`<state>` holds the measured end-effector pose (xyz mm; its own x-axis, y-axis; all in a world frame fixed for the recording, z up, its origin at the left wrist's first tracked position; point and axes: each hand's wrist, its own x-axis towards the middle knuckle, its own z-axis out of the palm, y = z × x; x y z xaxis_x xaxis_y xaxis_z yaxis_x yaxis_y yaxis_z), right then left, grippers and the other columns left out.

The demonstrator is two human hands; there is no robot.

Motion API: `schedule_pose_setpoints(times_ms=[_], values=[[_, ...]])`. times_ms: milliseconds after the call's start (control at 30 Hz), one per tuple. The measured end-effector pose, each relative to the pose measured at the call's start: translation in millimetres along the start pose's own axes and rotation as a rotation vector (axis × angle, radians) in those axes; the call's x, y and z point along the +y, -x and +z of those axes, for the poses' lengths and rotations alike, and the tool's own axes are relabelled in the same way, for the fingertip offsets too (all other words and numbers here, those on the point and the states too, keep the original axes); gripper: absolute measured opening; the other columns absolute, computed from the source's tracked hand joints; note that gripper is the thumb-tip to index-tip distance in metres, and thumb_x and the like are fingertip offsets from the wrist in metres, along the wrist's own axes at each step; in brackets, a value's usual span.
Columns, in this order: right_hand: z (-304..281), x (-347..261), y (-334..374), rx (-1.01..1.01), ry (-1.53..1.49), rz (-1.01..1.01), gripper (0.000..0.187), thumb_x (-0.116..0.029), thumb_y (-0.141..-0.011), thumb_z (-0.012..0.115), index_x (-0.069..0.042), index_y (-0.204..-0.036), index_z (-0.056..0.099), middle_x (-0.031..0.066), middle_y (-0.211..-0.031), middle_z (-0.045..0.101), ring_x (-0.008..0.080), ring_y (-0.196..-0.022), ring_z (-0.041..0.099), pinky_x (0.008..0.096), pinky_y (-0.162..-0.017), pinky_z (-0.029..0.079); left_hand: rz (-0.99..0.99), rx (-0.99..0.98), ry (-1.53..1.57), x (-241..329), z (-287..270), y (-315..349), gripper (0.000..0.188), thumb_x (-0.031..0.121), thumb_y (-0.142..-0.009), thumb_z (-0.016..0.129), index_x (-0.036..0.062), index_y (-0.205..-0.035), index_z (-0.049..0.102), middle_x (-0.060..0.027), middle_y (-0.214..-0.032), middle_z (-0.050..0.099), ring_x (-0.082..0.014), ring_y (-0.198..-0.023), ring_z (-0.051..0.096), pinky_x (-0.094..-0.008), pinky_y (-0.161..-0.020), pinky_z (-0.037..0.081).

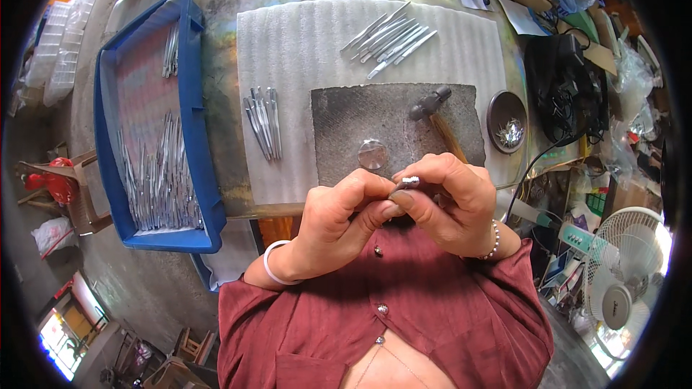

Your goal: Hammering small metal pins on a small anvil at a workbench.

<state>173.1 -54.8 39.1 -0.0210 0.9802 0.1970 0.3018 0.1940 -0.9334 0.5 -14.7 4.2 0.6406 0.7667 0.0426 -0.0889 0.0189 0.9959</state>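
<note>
Close to my chest, both hands meet at their fingertips around a small silver metal piece [409, 182]. My right hand [454, 198] pinches it between thumb and forefinger. My left hand [346, 209] is closed too, its thumb and forefinger pressed together at the piece's other side. Most of the piece is hidden by the fingers. Just beyond them lies a dark, worn work plate [346, 115], bearing a round shiny metal disc [373, 153] and a hammer [430, 103] with a wooden handle.
White foam sheet [281, 36] under the plate carries slim silver metal strips [389, 37] at the back and more strips [264, 122] at left. A blue tray [216, 202] of similar strips stands left; a round dish [497, 112] with silver bits and a fan [623, 274] are right.
</note>
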Motion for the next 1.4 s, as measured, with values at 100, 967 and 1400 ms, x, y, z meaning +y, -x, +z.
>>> schedule_pose_setpoints(times_ms=[100, 967, 1400], values=[[-1, 2, -2, -0.018, -0.007, -0.038, 0.018, -0.001, -0.078, 0.069, 0.003, -0.091, 0.058, 0.0112, -0.072, 0.060, 0.0193, -0.061, 0.063, 0.0260, -0.053, 0.048, 0.020, 0.010, 0.006, 0, 0, -1, 0.012, 0.006, -0.084, 0.065, 0.0007, -0.094, 0.059, -0.0090, -0.080, 0.064, -0.0160, -0.067, 0.064, -0.0256, -0.058, 0.050], [11, 36, -7, 0.062, -0.864, 0.771, 0.015, -0.013, -0.088, 0.060, -0.007, -0.077, 0.054, 0.0001, -0.059, 0.054, 0.0025, -0.039, 0.040, 0.0162, -0.033, 0.026, -0.490, -0.194, 0.348, -1, -18, -19, 0.014, 0.014, -0.092, 0.057, 0.0008, -0.093, 0.053, -0.0002, -0.070, 0.058, -0.0037, -0.057, 0.055, -0.0170, -0.047, 0.043], [16, 31, 8, 0.219, -0.910, 0.672, 0.011, -0.011, -0.091, 0.055, -0.006, -0.081, 0.052, 0.0011, -0.061, 0.054, 0.0028, -0.039, 0.037, 0.0169, -0.034, 0.028, -0.570, -0.331, 0.426, 6, -20, -35, 0.019, 0.019, -0.089, 0.061, 0.0024, -0.087, 0.051, -0.0019, -0.064, 0.059, -0.0055, -0.048, 0.055, -0.0167, -0.040, 0.042]])
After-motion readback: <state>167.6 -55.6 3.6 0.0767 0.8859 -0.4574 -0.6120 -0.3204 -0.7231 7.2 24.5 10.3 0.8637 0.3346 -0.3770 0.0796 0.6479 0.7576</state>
